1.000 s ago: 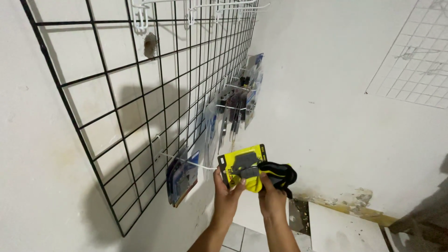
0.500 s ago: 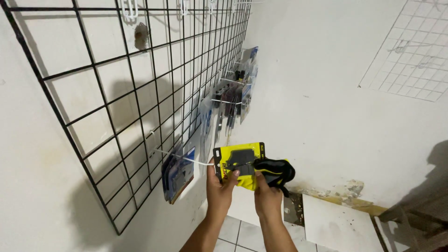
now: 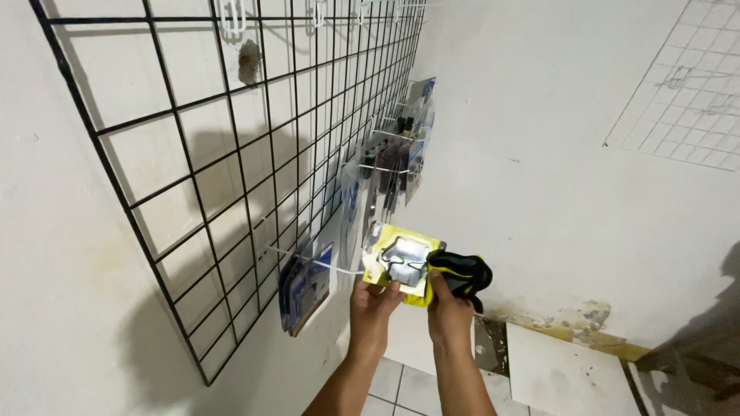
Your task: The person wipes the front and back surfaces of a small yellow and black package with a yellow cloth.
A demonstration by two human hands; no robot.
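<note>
Both hands hold a yellow blister pack [image 3: 402, 260] with a clear plastic bubble, tilted, just right of the tip of a white hook [image 3: 312, 262] that sticks out of the black wire grid panel [image 3: 193, 185]. My left hand [image 3: 372, 302] grips the pack's lower left edge. My right hand [image 3: 449, 306] grips its lower right edge together with a black and yellow bundle [image 3: 462, 273]. Several blue packs [image 3: 304, 289] hang on the same hook close to the grid.
More packaged items [image 3: 401, 154] hang on hooks farther along the grid. A second white grid [image 3: 682, 100] is on the far wall at upper right. Loose white tiles [image 3: 563, 374] lean at the base of the stained wall.
The pack has tilted so its clear bubble catches the light, and it has come closer to the hook's tip. Both hands stayed on it.
</note>
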